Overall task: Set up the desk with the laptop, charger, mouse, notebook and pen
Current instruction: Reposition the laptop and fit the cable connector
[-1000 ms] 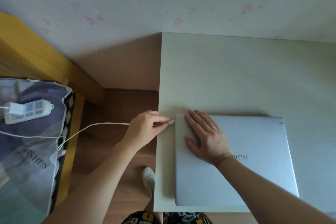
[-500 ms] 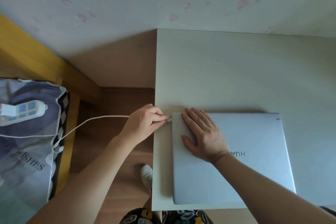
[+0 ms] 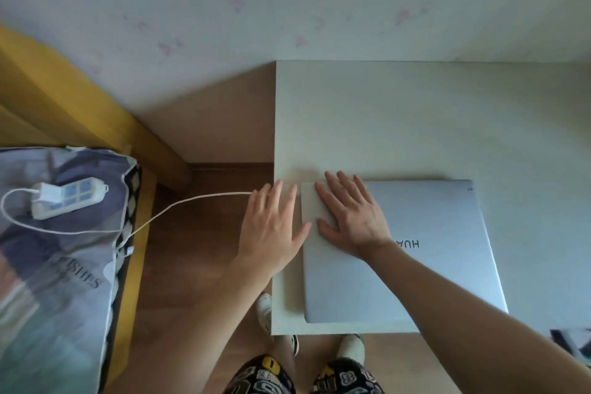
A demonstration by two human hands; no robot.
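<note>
Your left hand (image 3: 275, 230) has released the charger cable (image 3: 192, 201) and opened beside the closed laptop (image 3: 415, 253) at the desk's (image 3: 415, 121) near-left corner, your right hand (image 3: 348, 211) flat on its lid: charger appears connected

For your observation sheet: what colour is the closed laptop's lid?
Silver-grey metal lid, seen best in the head view.

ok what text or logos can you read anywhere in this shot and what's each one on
"HUA": on the closed laptop lid, upside down to the camera; the remaining letters sit under the right hand.
"ISHES": on the printed bedding at left; the word's start is blurred.
Power strip markings: too small to read.
</note>
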